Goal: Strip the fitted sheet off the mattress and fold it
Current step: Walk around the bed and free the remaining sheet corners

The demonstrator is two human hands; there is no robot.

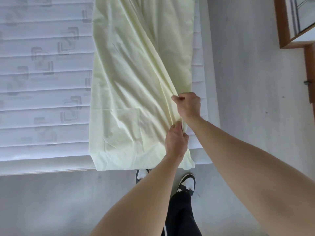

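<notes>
- Head view: pale yellow sheet (136, 82) already off the corners, lying as a long folded strip along the right part of the bare mattress (42, 79), near end hanging just over the foot edge.
- Thin, light, soft, likely a bit slippery; wrinkles running toward the hands suggest no stiffness, so probably sags and slides once lifted.
- Left hand (176, 141) with fingers curled, pinching the strip's right edge near the foot end.
- Right hand (188, 104) just beyond it, fingers closed on a gathered bunch of the same edge.
- Best taken by the doubled edge or corners, hands spread apart, to keep the layers aligned.
- Quilted white mattress serving as folding ground; grey floor (247, 82) around; wooden-framed furniture (281, 23) at upper right; black-and-white shoes (186, 183) below.
</notes>
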